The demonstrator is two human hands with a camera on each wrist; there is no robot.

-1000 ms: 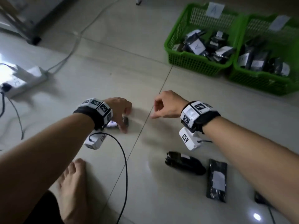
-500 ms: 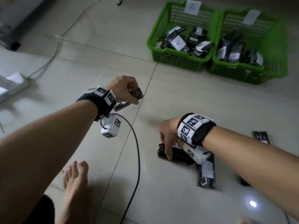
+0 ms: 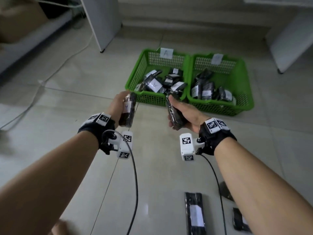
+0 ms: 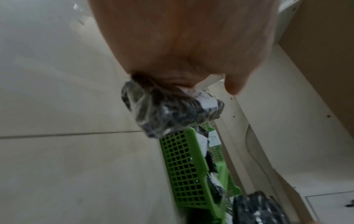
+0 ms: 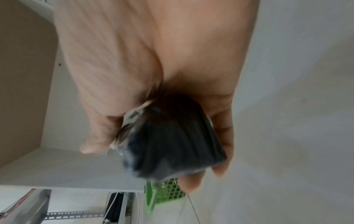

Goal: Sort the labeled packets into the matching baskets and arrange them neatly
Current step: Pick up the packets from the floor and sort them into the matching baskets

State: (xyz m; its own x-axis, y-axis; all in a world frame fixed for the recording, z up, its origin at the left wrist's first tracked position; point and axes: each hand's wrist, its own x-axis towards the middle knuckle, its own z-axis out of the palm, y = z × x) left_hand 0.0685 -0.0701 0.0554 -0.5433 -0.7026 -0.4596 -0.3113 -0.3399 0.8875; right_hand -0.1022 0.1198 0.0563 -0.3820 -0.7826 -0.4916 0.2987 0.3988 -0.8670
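Note:
My left hand [image 3: 118, 106] grips a black packet [image 3: 128, 110] whose white label reads A, held upright above the floor; the left wrist view shows the same packet [image 4: 168, 110] under my palm. My right hand [image 3: 183, 114] grips another black packet [image 3: 174, 112], its label turned away; in the right wrist view this packet [image 5: 170, 145] is a dark blur between thumb and fingers. Ahead stand two green baskets side by side: the left basket [image 3: 135, 77] tagged A and the right basket [image 3: 245, 85] with an unreadable tag. Both hold several black packets.
More black packets lie on the tiled floor near me, one [image 3: 194, 214] between my forearms and another [image 3: 239, 221] at the lower right. Cables trail from both wrist cameras. A white cabinet [image 3: 103, 19] stands at the back left, and a cord [image 3: 64, 63] runs over the floor.
My right hand picked up the packet it was touching on the floor. Both hands rose and moved forward toward the baskets, and my head tilted up.

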